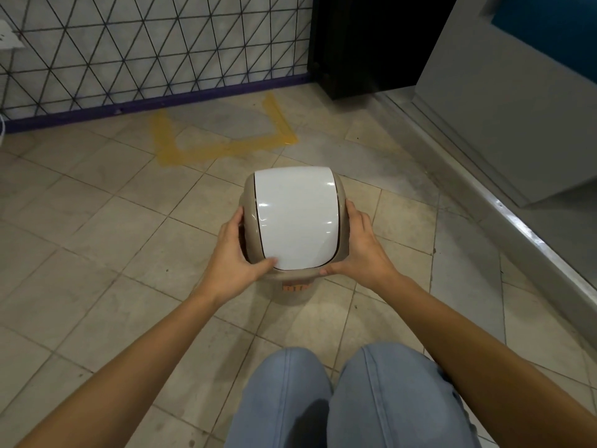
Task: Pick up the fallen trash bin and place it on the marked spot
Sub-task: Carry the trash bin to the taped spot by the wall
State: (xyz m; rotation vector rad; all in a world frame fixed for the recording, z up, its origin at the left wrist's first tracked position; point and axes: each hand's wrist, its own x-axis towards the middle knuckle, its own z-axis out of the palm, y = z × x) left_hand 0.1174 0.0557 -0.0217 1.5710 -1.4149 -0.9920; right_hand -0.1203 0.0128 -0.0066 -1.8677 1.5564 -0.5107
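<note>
With both the left hand (233, 250) and right hand (358, 250) clasping the swing-lid trash bin (295, 221) upright, carry it level into the yellow tape outline (226, 137), thumbs off the lid.

Beige tiled floor (97, 227), white wall with black triangular wire grid (145, 43), purple baseboard (155, 103), dark doorway (371, 43), grey panel (517, 108), metal threshold (533, 240)

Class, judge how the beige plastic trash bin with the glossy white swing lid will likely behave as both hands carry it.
The beige plastic trash bin is probably light and stiff: left hand and right hand grip only its lid rim. Its glossy white swing lid may pivot if pressed. The shiny surface may be slippery.
</note>
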